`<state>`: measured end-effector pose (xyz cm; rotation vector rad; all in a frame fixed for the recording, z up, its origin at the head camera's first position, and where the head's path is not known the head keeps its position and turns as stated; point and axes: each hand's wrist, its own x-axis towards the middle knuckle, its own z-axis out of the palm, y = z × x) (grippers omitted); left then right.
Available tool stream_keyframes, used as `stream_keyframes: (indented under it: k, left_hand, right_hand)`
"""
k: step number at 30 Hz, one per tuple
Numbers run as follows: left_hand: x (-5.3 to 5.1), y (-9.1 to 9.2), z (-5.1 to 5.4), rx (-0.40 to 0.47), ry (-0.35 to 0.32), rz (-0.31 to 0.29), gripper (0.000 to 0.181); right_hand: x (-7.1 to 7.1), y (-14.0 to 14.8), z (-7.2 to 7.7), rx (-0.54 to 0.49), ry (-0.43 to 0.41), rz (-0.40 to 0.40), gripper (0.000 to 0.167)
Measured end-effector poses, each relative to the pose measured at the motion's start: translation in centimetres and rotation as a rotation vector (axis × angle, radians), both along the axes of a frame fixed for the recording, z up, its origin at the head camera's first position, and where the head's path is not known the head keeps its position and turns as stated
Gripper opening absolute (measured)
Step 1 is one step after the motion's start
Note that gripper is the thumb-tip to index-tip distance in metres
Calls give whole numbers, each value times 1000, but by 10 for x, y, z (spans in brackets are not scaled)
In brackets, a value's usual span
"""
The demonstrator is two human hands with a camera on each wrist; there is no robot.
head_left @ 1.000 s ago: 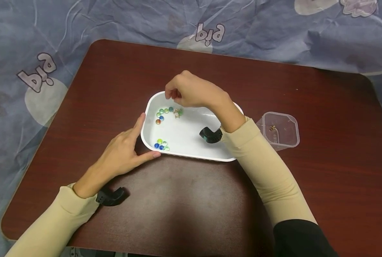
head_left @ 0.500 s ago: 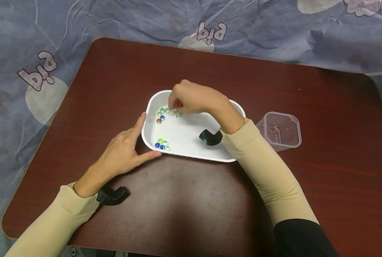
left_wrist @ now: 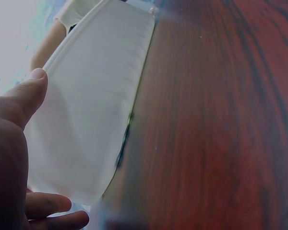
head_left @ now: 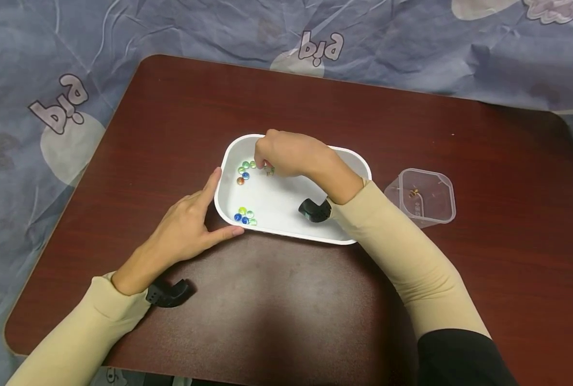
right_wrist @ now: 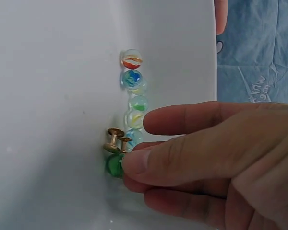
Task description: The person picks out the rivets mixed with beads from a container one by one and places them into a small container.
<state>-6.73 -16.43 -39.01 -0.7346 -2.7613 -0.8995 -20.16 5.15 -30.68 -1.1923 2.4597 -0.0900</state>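
Observation:
A white tray (head_left: pixel 286 214) stands on the table with glass marbles in it. My left hand (head_left: pixel 180 228) rests against the tray's left end, thumb at the near rim and straight fingers along the end wall. My right hand (head_left: pixel 291 153) reaches into the far left of the tray. In the right wrist view, its thumb and fingers are at a green marble (right_wrist: pixel 114 166) and small spool-shaped brass pieces (right_wrist: pixel 114 140). Whether they pinch one is hidden by the thumb. An orange-striped marble (right_wrist: pixel 132 59) and several others form a row along the wall.
A second cluster of marbles (head_left: pixel 245 216) lies in the tray's near left corner. Right of the tray stands a clear plastic box (head_left: pixel 426 206) with small brass pieces (head_left: pixel 414 192) inside. A patterned blue cloth (head_left: pixel 194 32) hangs behind the brown table (head_left: pixel 194 107).
My right hand has come down from above the tray's far rim to the marbles and brass pieces. My left hand stays at the tray's left end.

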Motion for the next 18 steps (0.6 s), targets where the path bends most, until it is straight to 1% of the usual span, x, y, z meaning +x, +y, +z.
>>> stream_keyframes:
  k: [4,11,18]
  left_hand:
    - [-1,1,0,0,5,-3,109]
    - [-1,0,0,-6,-4,-1,109]
    - [0,0,0,2,8,-4,107]
  right_hand:
    - [-1,0,-3,-19,-15,15,34]
    - [-2,0,-7,-36,-9,33,30]
    - [-3,-2,-10,1,9,49,28]
